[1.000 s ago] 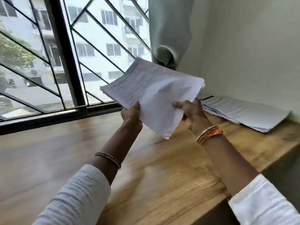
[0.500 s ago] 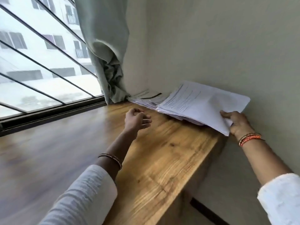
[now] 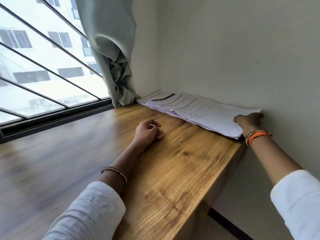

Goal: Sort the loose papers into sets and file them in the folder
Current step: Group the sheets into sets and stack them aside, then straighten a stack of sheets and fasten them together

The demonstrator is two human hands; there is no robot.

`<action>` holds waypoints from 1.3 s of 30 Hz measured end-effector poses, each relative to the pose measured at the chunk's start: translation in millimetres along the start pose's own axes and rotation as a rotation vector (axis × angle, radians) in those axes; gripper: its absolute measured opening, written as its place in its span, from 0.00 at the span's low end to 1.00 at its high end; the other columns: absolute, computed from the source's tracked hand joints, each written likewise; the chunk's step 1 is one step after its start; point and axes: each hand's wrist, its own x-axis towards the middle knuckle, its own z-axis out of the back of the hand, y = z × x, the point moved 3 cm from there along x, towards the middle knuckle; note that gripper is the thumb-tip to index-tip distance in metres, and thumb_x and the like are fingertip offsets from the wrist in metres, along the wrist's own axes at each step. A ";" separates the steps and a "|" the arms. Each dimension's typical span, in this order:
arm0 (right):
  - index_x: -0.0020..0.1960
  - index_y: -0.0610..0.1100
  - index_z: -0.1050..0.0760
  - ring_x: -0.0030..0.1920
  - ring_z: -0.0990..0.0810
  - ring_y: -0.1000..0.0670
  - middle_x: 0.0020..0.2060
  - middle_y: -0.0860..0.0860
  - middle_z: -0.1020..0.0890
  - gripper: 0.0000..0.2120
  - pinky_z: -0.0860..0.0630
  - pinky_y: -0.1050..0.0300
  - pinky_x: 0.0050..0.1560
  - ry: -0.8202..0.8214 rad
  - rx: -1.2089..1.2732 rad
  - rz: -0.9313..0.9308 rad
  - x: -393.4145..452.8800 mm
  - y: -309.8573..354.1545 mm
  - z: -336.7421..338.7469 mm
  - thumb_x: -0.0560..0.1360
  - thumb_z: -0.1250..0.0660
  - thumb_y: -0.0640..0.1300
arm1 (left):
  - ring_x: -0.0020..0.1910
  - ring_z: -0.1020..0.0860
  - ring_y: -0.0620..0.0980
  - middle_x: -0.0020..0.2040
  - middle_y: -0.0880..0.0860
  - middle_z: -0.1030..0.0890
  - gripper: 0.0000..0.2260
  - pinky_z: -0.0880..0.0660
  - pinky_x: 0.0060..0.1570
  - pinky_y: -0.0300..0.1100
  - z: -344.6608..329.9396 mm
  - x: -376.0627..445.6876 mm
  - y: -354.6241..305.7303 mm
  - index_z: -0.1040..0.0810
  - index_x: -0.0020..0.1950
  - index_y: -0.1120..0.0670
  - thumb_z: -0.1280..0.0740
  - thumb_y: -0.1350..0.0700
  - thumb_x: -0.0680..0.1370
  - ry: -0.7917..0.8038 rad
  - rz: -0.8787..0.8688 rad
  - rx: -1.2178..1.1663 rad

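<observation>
Wood-grain bench (image 3: pixel 173 170) is running along a barred window (image 3: pixel 43 66) w/ a grey-green curtain (image 3: pixel 112 49) bunching in the corner by a plain wall (image 3: pixel 242 49). Papers (image 3: pixel 199 111) are lying fanned along the bench's wall edge; right hand (image 3: pixel 249 122) is resting on the stack's near end, grip hidden, can't tell. Left hand (image 3: pixel 149 132) is resting on the bench, fingers loosely curled, holding nothing.

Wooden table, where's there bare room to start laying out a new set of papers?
The wooden table shows bare wood from the window frame across to its near right edge, broken only by the left hand resting mid-table. It's crowded along the wall: the paper stack fills that strip from the curtain to the right hand.
</observation>
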 end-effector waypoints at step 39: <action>0.57 0.42 0.23 0.44 0.17 0.47 0.51 0.45 0.18 0.30 0.20 0.55 0.40 1.495 0.252 -0.135 -264.7 77.0 -113.4 0.58 0.22 0.51 | 0.34 0.19 0.49 0.39 0.54 0.17 0.15 0.20 0.36 0.40 203.6 -110.1 1.3 0.25 0.55 0.62 0.36 0.69 0.70 -0.046 0.316 -0.303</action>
